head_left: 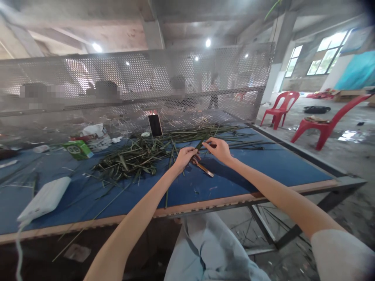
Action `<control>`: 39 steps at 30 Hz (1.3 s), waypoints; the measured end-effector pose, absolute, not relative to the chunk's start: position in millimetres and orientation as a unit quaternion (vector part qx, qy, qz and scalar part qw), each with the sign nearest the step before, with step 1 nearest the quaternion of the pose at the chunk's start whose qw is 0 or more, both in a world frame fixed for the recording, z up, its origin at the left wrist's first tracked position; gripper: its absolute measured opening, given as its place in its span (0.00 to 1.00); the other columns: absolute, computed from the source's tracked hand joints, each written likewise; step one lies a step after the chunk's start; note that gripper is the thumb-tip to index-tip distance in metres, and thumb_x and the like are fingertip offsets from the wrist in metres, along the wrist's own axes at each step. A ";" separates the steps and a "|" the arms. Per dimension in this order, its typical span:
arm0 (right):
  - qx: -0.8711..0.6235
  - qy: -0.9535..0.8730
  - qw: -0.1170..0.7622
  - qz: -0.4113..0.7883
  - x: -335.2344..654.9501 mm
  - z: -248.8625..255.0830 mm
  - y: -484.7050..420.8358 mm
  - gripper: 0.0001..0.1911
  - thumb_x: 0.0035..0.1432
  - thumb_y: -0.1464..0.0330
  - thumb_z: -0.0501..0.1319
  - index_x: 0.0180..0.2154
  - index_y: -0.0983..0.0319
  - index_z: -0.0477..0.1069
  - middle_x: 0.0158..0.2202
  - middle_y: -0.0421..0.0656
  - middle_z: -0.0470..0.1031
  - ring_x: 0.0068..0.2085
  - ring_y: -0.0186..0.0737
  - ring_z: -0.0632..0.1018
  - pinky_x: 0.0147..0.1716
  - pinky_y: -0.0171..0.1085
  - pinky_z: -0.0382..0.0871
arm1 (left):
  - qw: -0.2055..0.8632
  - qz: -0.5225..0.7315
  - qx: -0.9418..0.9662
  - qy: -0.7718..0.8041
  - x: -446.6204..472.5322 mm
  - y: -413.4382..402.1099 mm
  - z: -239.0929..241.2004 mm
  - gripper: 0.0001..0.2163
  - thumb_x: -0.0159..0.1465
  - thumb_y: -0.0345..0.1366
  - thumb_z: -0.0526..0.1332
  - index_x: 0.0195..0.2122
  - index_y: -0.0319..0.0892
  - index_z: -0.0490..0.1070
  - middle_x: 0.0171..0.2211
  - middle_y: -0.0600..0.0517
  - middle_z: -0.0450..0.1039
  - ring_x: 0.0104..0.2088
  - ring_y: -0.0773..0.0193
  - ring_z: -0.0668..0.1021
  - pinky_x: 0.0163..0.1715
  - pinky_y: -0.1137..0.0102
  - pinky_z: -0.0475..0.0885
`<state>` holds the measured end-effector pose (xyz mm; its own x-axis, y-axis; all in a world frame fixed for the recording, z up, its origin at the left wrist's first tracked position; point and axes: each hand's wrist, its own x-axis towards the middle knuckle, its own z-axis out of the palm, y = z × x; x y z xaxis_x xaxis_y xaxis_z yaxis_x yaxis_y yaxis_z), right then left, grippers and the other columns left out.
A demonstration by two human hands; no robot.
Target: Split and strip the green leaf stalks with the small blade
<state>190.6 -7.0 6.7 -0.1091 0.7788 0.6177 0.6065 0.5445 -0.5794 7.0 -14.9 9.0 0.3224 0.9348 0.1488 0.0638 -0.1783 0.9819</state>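
Observation:
Over the blue tabletop, my left hand (186, 157) is closed, its thumb and fingers pinching a short green leaf strip (200, 145). My right hand (219, 149) meets it from the right with its fingertips pinched at the strip's other side. Just below the hands is a slim tool with an orange-brown body and a pale end (205, 170); its far end is hidden by my left fingers, and I cannot tell whether it lies on the table. A tangled pile of green leaf strips (131, 160) spreads to the left of my hands. Longer green stalks (205, 134) lie behind them.
A phone (155, 125) stands upright against the perforated metal screen (187, 82). On the left are a green box (77, 150), crumpled white wrapping (96, 136) and a white power strip (43, 199) with a cable. Red chairs (281, 107) stand right of the table; people are behind the screen.

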 end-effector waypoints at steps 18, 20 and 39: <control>-0.403 -0.626 0.531 0.404 188.9 5.6 8.3 0.19 0.48 0.54 0.64 0.27 0.65 0.73 0.14 0.37 0.67 0.17 0.30 0.67 0.19 0.32 0.59 | 0.504 0.412 0.652 0.388 8.8 -20.1 12.6 0.12 0.57 0.44 0.63 0.27 0.38 0.70 0.21 0.52 0.76 0.16 0.69 0.74 0.18 0.75 0.67; -0.399 -0.613 0.547 0.407 189.3 7.1 7.9 0.19 0.47 0.54 0.65 0.27 0.66 0.74 0.16 0.39 0.69 0.18 0.31 0.69 0.20 0.31 0.60 | 0.509 0.423 0.642 0.388 8.5 -18.0 11.3 0.12 0.57 0.43 0.63 0.27 0.39 0.69 0.21 0.52 0.76 0.16 0.69 0.74 0.18 0.75 0.67; -0.409 -0.762 0.496 -0.077 181.1 -5.7 -12.5 0.12 0.59 0.59 0.62 0.36 0.56 0.81 0.24 0.39 0.80 0.27 0.35 0.79 0.29 0.31 0.63 | 0.459 0.484 0.653 0.360 13.2 -17.8 -0.3 0.14 0.57 0.46 0.64 0.28 0.39 0.69 0.21 0.49 0.77 0.23 0.60 0.80 0.28 0.67 0.76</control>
<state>181.1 -12.5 -5.7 -0.1740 0.5466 0.8191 0.6995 0.6541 -0.2878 13.2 -17.8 -0.3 0.2732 0.9134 0.3017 0.0262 -0.3206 0.9469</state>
